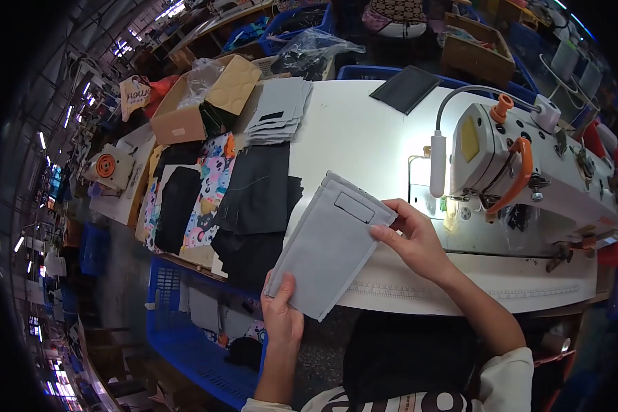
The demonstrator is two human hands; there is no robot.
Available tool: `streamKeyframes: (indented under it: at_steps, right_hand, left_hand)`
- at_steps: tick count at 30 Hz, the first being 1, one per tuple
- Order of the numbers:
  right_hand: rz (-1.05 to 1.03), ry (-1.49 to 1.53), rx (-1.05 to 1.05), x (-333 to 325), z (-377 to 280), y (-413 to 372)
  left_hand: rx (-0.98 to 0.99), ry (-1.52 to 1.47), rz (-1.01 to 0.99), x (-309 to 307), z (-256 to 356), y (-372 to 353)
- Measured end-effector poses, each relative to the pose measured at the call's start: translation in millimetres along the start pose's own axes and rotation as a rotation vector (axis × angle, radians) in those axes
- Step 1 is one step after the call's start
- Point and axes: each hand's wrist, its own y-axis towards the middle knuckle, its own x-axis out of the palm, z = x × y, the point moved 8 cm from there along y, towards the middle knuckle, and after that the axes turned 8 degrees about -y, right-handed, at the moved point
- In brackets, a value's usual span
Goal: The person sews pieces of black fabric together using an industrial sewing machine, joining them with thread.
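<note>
Left hand (281, 312) pinches the grey fabric panel (329, 250) at its near corner, right hand (408, 237) its far one. Long axis slants toward the sewing machine (529, 172), rightward.

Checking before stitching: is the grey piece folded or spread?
Spread: the grey piece is held flat between left hand and right hand, its rectangle outline showing.
</note>
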Motion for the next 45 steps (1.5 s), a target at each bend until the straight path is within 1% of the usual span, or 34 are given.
streamKeyframes:
  at_steps: [4,7,8,10,11,12,14,15,16,19,40,44,45]
  right_hand:
    - [0.009,0.007,0.008,-3,2,3]
    - [-0.049,0.029,0.043,-3,10,4]
    - [-0.045,0.027,0.043,-3,9,6]
    - [0.091,0.19,0.088,-6,11,9]
    - [0.159,0.272,0.11,-9,13,8]
    - [0.165,0.276,0.115,-11,14,7]
    - [-0.027,0.646,0.232,4,19,7]
    - [-0.126,0.831,0.289,12,19,5]
    - [-0.12,0.835,0.296,12,22,4]
    - [-0.129,0.716,0.226,12,27,9]
    - [-0.101,0.694,0.226,7,33,12]
    - [-0.11,0.762,0.208,5,30,12]
    - [-0.092,0.711,0.201,3,29,12]
  left_hand:
    - [0.003,-0.001,-0.005,1,-1,6]
    - [0.008,-0.013,0.005,-4,-2,9]
    - [0.164,0.101,-0.117,3,10,8]
    - [0.471,0.331,-0.363,21,31,-4]
    - [0.465,0.332,-0.369,20,36,-6]
    - [0.682,0.633,-0.42,31,51,-20]
    - [1.106,1.242,-0.502,53,57,-50]
    - [1.099,1.243,-0.506,51,54,-52]
    - [1.089,1.27,-0.492,47,51,-54]
    - [1.074,1.328,-0.47,40,44,-54]
    - [1.072,1.31,-0.486,34,40,-55]
    - [1.088,1.283,-0.491,37,39,-51]
    - [1.093,1.271,-0.499,39,39,-50]
